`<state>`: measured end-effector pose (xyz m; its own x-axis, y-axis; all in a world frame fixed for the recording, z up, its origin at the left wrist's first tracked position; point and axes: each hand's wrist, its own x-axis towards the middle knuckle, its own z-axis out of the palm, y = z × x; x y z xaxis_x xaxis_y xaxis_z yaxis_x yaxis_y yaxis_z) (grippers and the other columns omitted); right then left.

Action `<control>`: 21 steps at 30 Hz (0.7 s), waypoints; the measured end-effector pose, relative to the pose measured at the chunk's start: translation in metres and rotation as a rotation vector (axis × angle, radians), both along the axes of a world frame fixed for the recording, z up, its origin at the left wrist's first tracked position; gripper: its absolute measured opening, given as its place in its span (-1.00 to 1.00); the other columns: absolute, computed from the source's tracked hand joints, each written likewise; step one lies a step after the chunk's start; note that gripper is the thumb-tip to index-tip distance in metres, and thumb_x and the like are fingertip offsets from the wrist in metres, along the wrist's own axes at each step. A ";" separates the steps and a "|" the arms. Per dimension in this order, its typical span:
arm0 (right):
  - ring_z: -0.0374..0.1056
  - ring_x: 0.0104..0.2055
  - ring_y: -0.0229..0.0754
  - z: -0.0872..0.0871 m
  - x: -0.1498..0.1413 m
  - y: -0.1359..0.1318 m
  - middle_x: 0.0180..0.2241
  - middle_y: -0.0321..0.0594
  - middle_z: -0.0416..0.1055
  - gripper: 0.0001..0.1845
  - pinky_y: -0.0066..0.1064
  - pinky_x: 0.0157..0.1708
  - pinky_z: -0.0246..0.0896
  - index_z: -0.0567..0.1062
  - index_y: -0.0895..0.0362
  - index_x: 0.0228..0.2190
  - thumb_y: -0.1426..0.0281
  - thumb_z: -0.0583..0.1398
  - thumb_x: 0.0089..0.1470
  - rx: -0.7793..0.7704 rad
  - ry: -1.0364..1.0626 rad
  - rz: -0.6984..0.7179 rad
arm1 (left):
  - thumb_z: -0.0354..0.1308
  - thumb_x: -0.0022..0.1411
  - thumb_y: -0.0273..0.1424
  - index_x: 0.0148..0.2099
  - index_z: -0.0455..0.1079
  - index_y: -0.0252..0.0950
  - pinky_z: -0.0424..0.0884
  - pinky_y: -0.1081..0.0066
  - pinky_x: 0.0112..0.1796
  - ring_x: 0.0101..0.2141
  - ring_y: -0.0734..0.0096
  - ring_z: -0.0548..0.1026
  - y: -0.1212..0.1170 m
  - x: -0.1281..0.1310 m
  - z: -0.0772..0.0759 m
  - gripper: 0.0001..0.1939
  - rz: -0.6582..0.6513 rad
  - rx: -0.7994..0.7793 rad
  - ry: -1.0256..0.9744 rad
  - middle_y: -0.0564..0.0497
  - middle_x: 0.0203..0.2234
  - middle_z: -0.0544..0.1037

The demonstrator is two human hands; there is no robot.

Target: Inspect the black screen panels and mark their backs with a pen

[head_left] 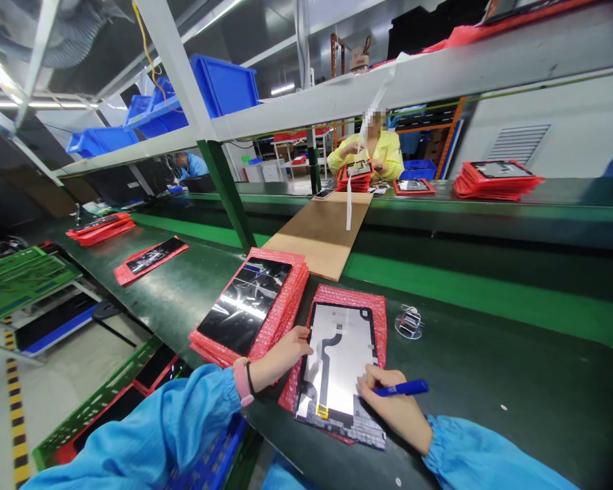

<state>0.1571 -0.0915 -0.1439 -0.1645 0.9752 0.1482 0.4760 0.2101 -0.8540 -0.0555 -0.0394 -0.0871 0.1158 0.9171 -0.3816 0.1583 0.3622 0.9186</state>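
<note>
A grey display panel [342,354] lies back side up on a red bubble-wrap sheet [352,298] on the dark green bench. My left hand [286,350] rests on the panel's left edge, fingertips pressed down on it. My right hand [391,405] is closed around a blue pen [402,388], its tip near the panel's lower right part. To the left stands a stack of red bubble-wrapped panels [250,306] with a glossy black panel on top.
A small clear tape dispenser [409,321] sits right of the panel. A brown board [319,235] bridges to the far bench, where a person in yellow [372,153] works beside red stacks [495,178]. More red-wrapped panels [150,258] lie left. Blue bins [225,85] fill the shelf above.
</note>
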 end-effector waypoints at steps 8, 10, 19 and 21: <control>-0.03 -0.61 -0.29 -0.001 -0.002 0.001 -0.71 -0.41 0.01 -0.66 -0.38 -0.53 -0.17 0.06 0.05 -0.71 0.31 0.11 -0.07 -0.055 0.056 0.018 | 0.13 -0.09 -0.60 -0.25 0.33 -0.29 0.26 0.43 -0.31 -0.35 0.43 0.38 0.013 -0.007 0.005 -0.72 0.090 -0.199 -0.113 0.05 -0.40 0.41; -0.04 -0.61 -0.29 -0.002 -0.001 0.003 -0.71 -0.42 0.00 -0.65 -0.38 -0.53 -0.17 0.06 0.05 -0.72 0.30 0.12 -0.09 -0.074 0.100 -0.002 | 0.14 -0.04 -0.58 -0.27 0.32 -0.32 0.27 0.42 -0.33 -0.39 0.44 0.38 0.019 -0.008 0.005 -0.79 0.105 -0.259 -0.124 0.06 -0.44 0.40; 0.03 -0.70 -0.34 0.003 0.002 0.012 -0.73 -0.40 0.16 -0.53 -0.45 -0.66 -0.06 0.16 0.06 -0.67 0.00 0.16 -0.04 -0.238 0.426 0.024 | 0.30 -0.30 -0.60 -0.32 0.38 -0.34 0.36 0.36 -0.37 -0.49 0.34 0.48 0.017 0.024 0.013 -0.62 -0.038 -0.203 -0.283 0.02 -0.51 0.52; -0.05 -0.74 -0.37 0.008 0.004 0.011 -0.76 -0.45 0.11 -0.50 -0.47 -0.70 -0.10 0.26 0.08 -0.63 -0.07 0.14 -0.04 -0.229 0.480 0.016 | 0.29 -0.31 -0.62 -0.27 0.38 -0.35 0.39 0.33 -0.38 -0.49 0.30 0.51 0.010 0.031 0.016 -0.57 -0.042 -0.149 -0.301 -0.01 -0.47 0.56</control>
